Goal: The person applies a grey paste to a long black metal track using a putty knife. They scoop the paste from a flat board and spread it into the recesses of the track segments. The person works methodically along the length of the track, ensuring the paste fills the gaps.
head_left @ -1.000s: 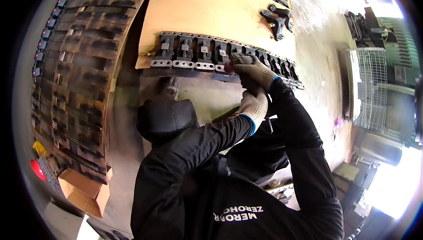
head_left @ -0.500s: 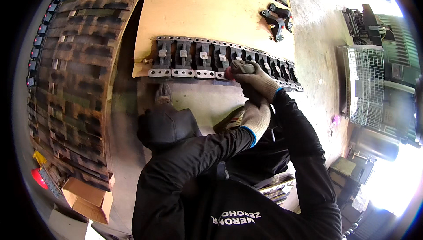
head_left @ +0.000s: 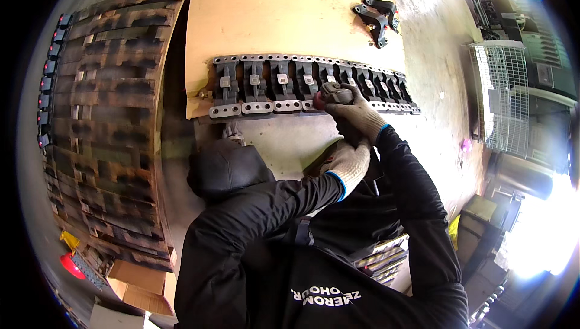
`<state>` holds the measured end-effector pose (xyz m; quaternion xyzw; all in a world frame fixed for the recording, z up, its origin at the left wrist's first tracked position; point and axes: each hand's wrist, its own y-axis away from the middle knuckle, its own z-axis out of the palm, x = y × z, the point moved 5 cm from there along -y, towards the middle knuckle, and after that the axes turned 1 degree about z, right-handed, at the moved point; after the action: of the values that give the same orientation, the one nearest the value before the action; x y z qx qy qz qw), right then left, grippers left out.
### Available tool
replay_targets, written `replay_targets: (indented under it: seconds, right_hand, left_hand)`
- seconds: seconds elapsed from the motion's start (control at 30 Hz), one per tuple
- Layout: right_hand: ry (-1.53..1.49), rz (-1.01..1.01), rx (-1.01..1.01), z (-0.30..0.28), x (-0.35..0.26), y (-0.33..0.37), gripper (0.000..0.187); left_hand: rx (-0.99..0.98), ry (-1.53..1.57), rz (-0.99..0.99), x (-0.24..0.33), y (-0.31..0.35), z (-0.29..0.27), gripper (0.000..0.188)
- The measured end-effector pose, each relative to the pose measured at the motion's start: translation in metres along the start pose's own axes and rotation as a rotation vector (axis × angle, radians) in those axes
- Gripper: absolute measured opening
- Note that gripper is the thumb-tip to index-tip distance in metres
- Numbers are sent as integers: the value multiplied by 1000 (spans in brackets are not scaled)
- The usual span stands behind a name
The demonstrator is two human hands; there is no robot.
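A row of dark cast metal parts (head_left: pixel 282 81) with bare, drilled end flanges lies along the near edge of a tan board (head_left: pixel 272 21). My right hand (head_left: pixel 360 119), in a light work glove, is closed around the head end of a dark power tool (head_left: pixel 338 93), which looks like a small grinder. Its reddish disc (head_left: pixel 318 101) meets or hovers just over a near flange around mid-row; contact is unclear. Lower down, my gloved left hand (head_left: pixel 349 161) wraps the tool's body, mostly hidden behind it. Two loose black brackets (head_left: pixel 377 24) rest at the board's far right.
Stacked wooden pallets (head_left: pixel 115 105) stand on the left, with an open cardboard box (head_left: pixel 139 284) below them. A wire mesh cage (head_left: pixel 500 99) is at right. My dark shoe (head_left: pixel 234 133) is near the board's front edge.
The view has shifted slightly, so the board and row appear moved. Both hands keep their grip on the grinder, and its disc remains near the same part of the row.
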<state>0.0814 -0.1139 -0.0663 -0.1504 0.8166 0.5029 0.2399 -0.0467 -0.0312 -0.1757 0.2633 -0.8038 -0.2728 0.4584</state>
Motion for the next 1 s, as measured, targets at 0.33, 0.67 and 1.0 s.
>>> replay_targets:
  seconds: [0.33,0.67,1.0]
  right_hand:
    - [189,-119,-2,1,-2,-16,109]
    - [79,-23,-61,18,-16,26,90]
    - [129,-64,-8,10,-7,20,118]
  left_hand:
    - [91,960,-222,-2,74,-94,64]
    - [141,1059,-212,-4,88,-86,74]
    - [136,1010,-211,1,82,-81,69]
